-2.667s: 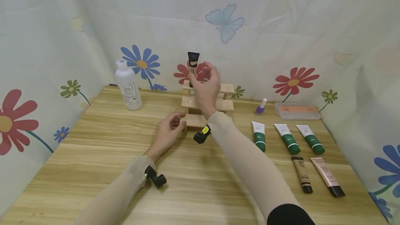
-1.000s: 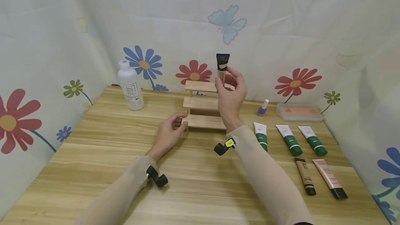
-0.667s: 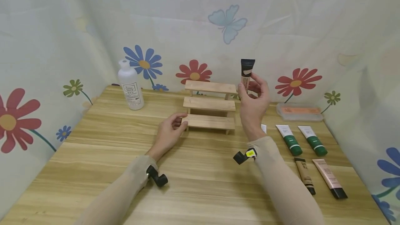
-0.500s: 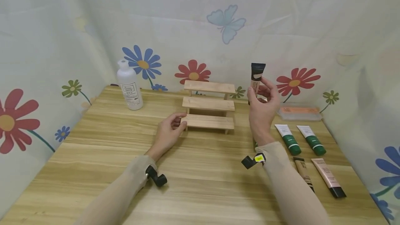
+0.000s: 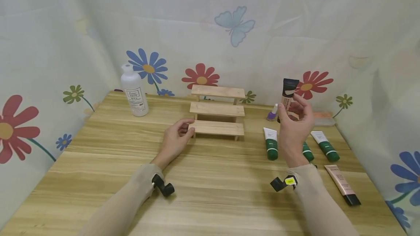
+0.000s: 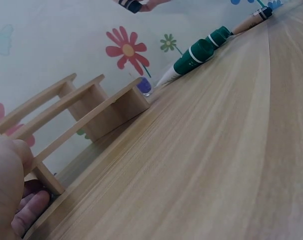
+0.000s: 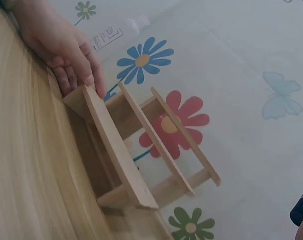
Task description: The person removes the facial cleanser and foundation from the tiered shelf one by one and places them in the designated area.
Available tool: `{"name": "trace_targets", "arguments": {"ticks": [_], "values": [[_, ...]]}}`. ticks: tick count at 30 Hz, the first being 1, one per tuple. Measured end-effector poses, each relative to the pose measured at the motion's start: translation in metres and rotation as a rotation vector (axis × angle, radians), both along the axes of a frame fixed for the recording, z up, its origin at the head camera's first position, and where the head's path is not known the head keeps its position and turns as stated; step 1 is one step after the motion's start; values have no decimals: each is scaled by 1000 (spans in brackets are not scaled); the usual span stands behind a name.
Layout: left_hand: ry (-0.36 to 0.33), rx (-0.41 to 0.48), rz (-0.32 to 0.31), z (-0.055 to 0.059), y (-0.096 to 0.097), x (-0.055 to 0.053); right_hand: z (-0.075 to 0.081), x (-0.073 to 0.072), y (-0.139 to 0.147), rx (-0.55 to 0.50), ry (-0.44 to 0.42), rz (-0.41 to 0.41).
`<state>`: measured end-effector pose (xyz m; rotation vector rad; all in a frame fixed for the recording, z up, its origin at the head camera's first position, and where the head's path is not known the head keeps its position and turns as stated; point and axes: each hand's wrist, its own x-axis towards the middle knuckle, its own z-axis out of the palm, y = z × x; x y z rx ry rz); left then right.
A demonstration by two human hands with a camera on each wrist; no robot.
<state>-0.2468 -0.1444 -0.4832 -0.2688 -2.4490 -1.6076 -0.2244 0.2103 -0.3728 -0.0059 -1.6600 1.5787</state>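
My right hand (image 5: 296,130) holds a small cosmetic tube (image 5: 290,89) upright, its black crimped end up, pinched between thumb and fingers. It is raised over the right side of the table, just right of a purple nail polish bottle (image 5: 272,114). My left hand (image 5: 176,137) grips the left end of the lowest step of a three-tier wooden stand (image 5: 217,110). In the right wrist view the left thumb and fingers meet the board's end, with other fingers curled below it. The stand's steps are bare. The tube's dark cap (image 7: 302,210) shows at that view's edge.
White-and-green tubes (image 5: 271,145) lie at right, one partly behind my right hand. A pink BB cream tube (image 5: 342,185) lies nearer. A clear case (image 5: 325,121) sits at the back right, partly covered. A white bottle (image 5: 135,92) stands back left.
My right hand has carried the cosmetic tube from over the stand's top step to the right and lower. My left hand stays at the stand, which has not moved.
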Motion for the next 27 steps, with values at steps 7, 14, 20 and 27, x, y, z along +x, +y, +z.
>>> {"name": "trace_targets", "arguments": {"ticks": [7, 14, 20, 27], "values": [[5, 7, -4, 0, 1, 0, -11, 19, 19, 51, -27, -54], [21, 6, -9, 0, 1, 1, -22, 41, 27, 107, -103, -85], [22, -5, -9, -1, 0, 1, -35, 57, 36, 137, -174, -94], [26, -5, -11, -1, 0, 0, -52, 72, 43, 165, -256, -105]]}}
